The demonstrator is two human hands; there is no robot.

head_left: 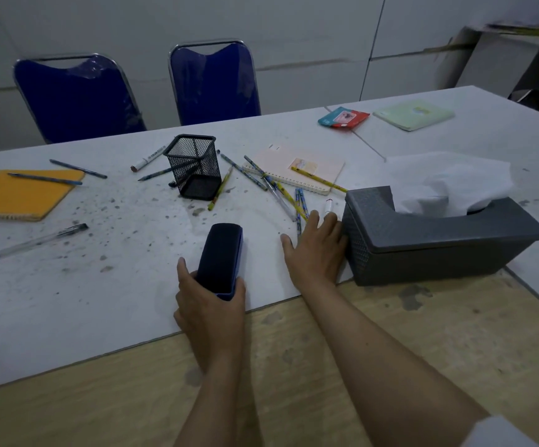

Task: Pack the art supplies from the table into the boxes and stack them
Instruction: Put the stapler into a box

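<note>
My left hand (pixel 211 303) grips the near end of a dark blue pencil case (pixel 221 258) lying on the table (pixel 68 285). My right hand (pixel 315 250) rests flat, fingers spread, beside the grey tissue box (pixel 439 240), its fingertips seemingly touching scattered pencils (pixel 299 204).

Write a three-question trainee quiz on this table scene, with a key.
1. True or false: the left hand grips the blue case.
2. What sticks out of the grey box? A) pencils B) white tissue C) a notebook
3. Fill in: a dark pencil lies on the ____ notebook at far left.

Key: 1 true; 2 B; 3 orange.
</note>
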